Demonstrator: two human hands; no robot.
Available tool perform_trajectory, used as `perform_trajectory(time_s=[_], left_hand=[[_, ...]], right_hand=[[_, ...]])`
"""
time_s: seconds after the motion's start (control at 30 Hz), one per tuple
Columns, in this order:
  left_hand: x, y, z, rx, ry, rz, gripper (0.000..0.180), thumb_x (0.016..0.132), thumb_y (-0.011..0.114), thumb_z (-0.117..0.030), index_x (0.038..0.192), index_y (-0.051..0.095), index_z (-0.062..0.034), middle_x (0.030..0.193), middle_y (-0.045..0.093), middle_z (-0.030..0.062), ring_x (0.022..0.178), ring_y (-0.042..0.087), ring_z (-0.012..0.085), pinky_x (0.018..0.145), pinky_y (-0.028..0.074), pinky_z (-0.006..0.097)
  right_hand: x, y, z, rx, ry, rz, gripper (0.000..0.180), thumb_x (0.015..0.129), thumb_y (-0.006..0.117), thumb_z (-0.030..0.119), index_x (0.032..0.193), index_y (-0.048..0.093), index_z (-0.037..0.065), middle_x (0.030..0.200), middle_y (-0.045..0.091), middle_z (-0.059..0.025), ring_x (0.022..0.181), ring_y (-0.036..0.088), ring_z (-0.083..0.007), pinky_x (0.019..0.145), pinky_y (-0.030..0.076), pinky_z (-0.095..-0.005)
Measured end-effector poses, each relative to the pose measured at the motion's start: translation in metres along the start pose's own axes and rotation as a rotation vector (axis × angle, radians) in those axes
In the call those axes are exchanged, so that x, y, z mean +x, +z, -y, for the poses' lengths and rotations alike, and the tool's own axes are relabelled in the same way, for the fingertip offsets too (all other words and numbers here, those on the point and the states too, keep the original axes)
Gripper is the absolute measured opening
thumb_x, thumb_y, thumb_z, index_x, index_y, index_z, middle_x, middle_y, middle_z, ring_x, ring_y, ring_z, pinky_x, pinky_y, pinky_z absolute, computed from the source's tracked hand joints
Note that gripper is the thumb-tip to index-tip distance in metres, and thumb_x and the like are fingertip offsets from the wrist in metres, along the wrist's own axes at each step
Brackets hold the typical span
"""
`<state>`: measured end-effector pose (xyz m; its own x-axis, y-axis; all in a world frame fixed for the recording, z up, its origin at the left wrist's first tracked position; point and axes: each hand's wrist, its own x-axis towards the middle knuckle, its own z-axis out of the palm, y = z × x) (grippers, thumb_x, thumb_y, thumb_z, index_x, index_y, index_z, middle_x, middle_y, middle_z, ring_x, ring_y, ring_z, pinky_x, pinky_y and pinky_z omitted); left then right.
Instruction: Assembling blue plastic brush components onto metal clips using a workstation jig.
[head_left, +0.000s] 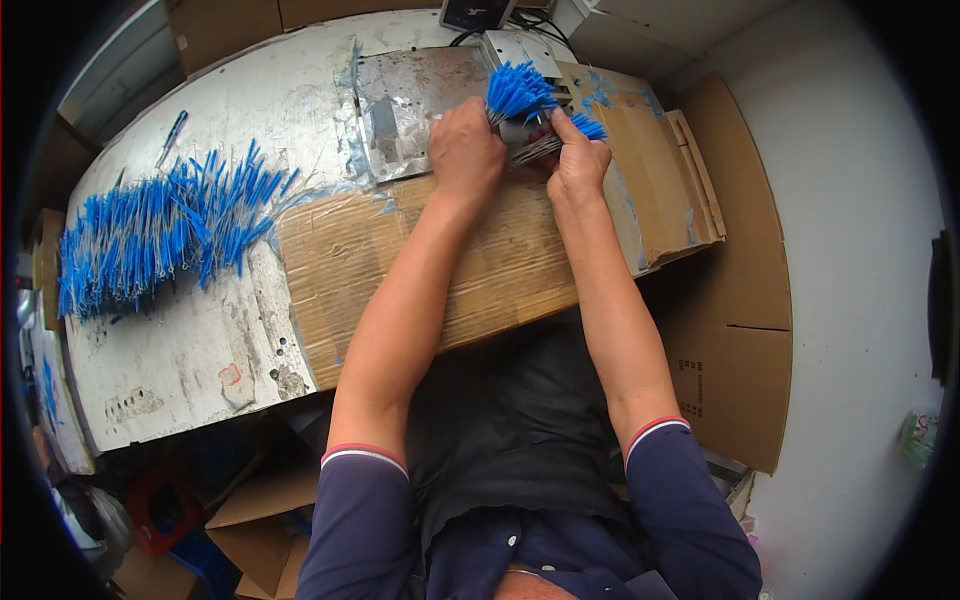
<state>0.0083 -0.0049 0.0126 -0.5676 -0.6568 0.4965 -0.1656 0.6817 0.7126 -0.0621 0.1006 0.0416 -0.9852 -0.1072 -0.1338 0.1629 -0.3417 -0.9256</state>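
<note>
My left hand (467, 150) is closed at the near left side of a bundle of thin wires with blue ends (520, 90). The blue ends fan out above its fingers. Close on its right, my right hand (580, 168) is closed on a second bunch of blue-ended wires (590, 127), thumb pointing up. Bare grey wire stems (538, 150) show between the two hands; where each bunch ends is partly hidden by my fingers. Both hands are over the far part of the bench, by a metal plate (420, 100) and a small machine (518, 48).
A wide heap of blue-ended wires (165, 230) lies on the worn white bench (190, 370) at the left, with a pen (174, 135) behind it. Flattened cardboard (400, 270) covers the bench's near edge. A cardboard box (650, 170) stands right; a screen (478, 14) sits at the back.
</note>
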Motion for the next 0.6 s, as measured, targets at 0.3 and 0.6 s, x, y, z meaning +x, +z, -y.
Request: perform_trajectory(time_s=[0.3,0.6], left_hand=[[0.006,-0.004,0.003,0.0,-0.007,0.129,0.007,0.078,0.06,-0.004,0.084,0.062,-0.0026,0.087,0.07,0.0211,0.087,0.066,0.0414,0.081,0.048,0.052],[0.005,-0.006,0.012,-0.002,0.053,0.163,0.012,0.08,0.061,-0.004,0.091,0.066,-0.0042,0.09,0.071,0.0218,0.088,0.068,0.0425,0.081,0.051,0.053]], right_hand=[[-0.029,0.013,-0.015,0.12,0.081,-0.081,0.005,0.089,0.072,0.003,0.092,0.068,0.005,0.08,0.07,-0.0066,0.065,0.068,-0.021,0.053,0.054,-0.0368],[-0.041,-0.002,0.001,-0.031,-0.001,0.013,0.01,0.093,0.071,0.01,0.094,0.067,0.0,0.079,0.069,-0.0072,0.06,0.065,-0.0159,0.053,0.055,-0.0309]])
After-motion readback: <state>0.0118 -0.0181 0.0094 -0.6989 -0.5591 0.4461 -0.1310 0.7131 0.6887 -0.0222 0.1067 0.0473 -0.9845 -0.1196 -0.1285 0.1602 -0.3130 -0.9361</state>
